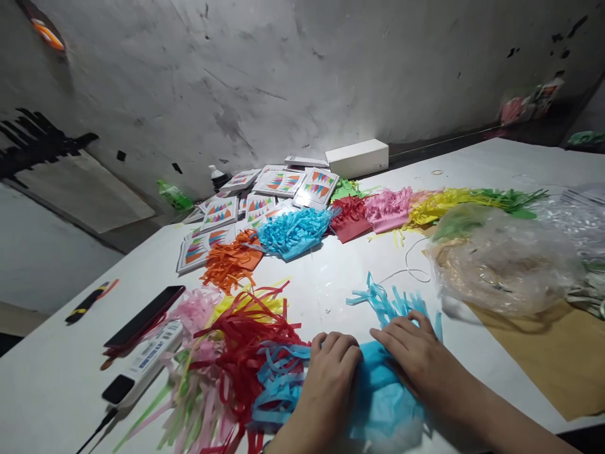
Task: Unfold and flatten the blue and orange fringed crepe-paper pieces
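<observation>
A sheet of blue tissue paper (384,397) with fringed ends lies at the front of the white table. My left hand (331,372) has its fingers curled down onto the paper's left part, beside the loose blue strips (278,384). Bent over the paper's right part is my right hand (416,350), gripping it just below an upper blue fringe (392,299). Both thumbs are mostly hidden. Left of my hands, red fringed tissue (241,340) overlaps pink, yellow and green strips (198,372).
Folded tissue tassels, including a blue one (297,233) and an orange one (231,261), line the table's middle. Behind are printed cards (278,183) and a white box (357,157). A power strip (146,362), phone (144,315) and cutter (87,302) lie left; a plastic bag (505,258) lies right.
</observation>
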`<state>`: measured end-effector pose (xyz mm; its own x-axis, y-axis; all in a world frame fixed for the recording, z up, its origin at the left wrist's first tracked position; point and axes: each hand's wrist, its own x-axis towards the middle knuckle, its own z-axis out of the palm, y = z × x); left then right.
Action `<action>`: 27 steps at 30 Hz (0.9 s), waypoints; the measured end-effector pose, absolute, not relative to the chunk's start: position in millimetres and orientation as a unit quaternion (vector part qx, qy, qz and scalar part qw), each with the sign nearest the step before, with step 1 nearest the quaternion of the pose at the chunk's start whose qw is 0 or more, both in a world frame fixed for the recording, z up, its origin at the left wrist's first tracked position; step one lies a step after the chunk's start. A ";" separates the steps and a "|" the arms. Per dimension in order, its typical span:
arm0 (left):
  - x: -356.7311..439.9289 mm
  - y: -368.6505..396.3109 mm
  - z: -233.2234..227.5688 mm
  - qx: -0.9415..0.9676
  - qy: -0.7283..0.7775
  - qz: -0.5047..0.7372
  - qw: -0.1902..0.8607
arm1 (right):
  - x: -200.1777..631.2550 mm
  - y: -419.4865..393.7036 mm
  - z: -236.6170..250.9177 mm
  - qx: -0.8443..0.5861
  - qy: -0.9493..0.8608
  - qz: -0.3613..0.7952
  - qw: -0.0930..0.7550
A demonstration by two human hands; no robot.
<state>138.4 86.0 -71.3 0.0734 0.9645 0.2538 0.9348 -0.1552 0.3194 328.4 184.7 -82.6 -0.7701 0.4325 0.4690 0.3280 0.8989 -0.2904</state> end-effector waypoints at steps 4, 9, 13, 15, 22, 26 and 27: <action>136.4 85.6 -77.4 0.733 0.651 0.194 0.039 | 329.6 188.0 -83.0 -0.238 -0.928 0.092 0.273; 136.2 86.4 -84.8 0.734 0.646 0.207 0.018 | 331.9 188.9 -85.4 -0.233 -0.926 0.088 0.283; 134.9 87.4 -89.9 0.740 0.633 0.225 0.006 | 331.4 189.8 -86.2 -0.230 -0.925 0.089 0.288; 133.7 87.7 -91.7 0.743 0.630 0.229 0.004 | 331.3 190.3 -86.4 -0.230 -0.925 0.093 0.287; 133.9 88.0 -91.6 0.740 0.630 0.237 -0.014 | 331.7 190.6 -86.1 -0.224 -0.922 0.102 0.298; 134.4 87.8 -91.0 0.740 0.626 0.245 -0.012 | 331.6 190.7 -87.2 -0.219 -0.919 0.093 0.314; 134.4 87.8 -91.1 0.741 0.626 0.245 -0.012 | 331.6 190.5 -87.8 -0.217 -0.919 0.088 0.318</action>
